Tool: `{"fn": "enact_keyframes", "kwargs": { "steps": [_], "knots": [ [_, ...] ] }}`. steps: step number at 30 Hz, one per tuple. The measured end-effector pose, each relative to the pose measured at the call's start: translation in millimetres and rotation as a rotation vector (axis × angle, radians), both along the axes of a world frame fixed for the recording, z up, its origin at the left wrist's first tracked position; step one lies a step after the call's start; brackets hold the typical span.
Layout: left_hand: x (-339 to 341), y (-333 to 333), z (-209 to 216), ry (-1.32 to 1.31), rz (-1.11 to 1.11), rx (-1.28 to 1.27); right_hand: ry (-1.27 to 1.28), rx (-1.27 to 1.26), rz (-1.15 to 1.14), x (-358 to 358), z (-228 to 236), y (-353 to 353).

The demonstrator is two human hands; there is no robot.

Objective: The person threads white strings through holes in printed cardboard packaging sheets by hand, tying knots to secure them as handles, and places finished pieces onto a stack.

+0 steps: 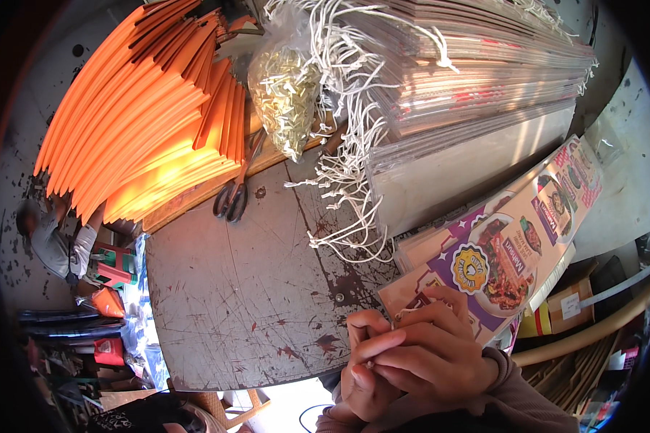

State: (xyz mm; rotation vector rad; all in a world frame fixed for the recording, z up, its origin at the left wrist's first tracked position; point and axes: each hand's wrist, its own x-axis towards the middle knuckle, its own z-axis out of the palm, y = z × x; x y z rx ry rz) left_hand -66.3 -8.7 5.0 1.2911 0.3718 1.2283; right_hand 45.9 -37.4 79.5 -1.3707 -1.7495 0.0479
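Cord (406, 311) is pinched in both hands (442, 355); a clear bag (284, 30) holds small gold pieces (285, 94).

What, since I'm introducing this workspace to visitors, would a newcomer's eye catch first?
Probably the fanned stack of orange sheets, brightly lit, at upper left. Next come the tangle of white strings at top centre and the colourful printed sheet at right. Lower down, the person's left grip and right grip meet by its lower end.

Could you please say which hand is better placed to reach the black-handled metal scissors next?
Probably the left hand: it is nearer the black-handled metal scissors, while the right hand lies farther right.
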Motion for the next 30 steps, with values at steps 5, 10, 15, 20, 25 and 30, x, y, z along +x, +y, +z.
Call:
{"fn": "enact_keyframes", "kwargs": {
  "steps": [5, 10, 15, 20, 25, 30],
  "knots": [
    [-1.0, 0.2, 16.5, 0.073, -0.068, -0.035, 0.01, -0.026, 0.036, 3.0, -1.9, 0.8],
    [2.3, -2.5, 7.4, -0.015, -0.056, -0.008, 0.022, -0.037, 0.036, 5.8, -2.5, 1.1],
    [-2.8, -7.4, 6.6, -0.031, -0.148, -0.246, 0.106, -0.078, 0.081, 8.6, -1.0, 7.7],
    [11.2, 12.6, 42.7, -0.235, -0.243, -0.268, 0.142, -0.086, 0.023, 15.7, 3.1, 9.9],
    [20.7, 34.2, 27.7, -0.034, -0.433, -0.328, -0.19, 0.068, 0.016, 11.0, 30.4, 15.0],
    [47.6, 35.7, 28.4, -0.047, -0.417, -0.349, -0.238, 0.311, 0.172, -35.5, -18.0, -10.6]
  ]
}}
